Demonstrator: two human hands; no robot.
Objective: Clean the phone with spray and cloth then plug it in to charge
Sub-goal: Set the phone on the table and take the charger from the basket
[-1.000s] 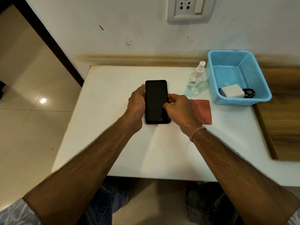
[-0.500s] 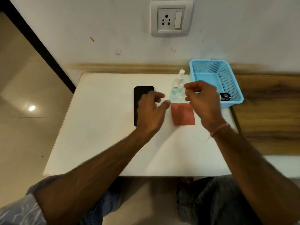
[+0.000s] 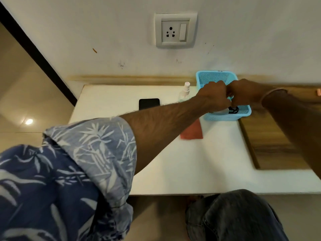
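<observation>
A scuffed white wall (image 3: 260, 32) backs the white table (image 3: 199, 162); glossy beige floor tiles (image 3: 20, 105) (one lamp glare) lie left.

**Where everything sits on the table right now**

The phone (image 3: 149, 103) lies flat toward the back left of the table (image 3: 191, 162), with the left forearm crossing in front of it. The spray bottle (image 3: 185, 92) stands to its right, just beside the basket (image 3: 243, 112), which sits at the back right corner. A charger (image 3: 223, 111) and cable (image 3: 233, 110) are in the basket (mostly hidden). The left hand (image 3: 213, 98) and right hand (image 3: 243, 94) are side by side over it. The cloth (image 3: 192, 131) lies flat in front of the basket's left end. The wall socket (image 3: 175, 31) is above the bottle.
</observation>
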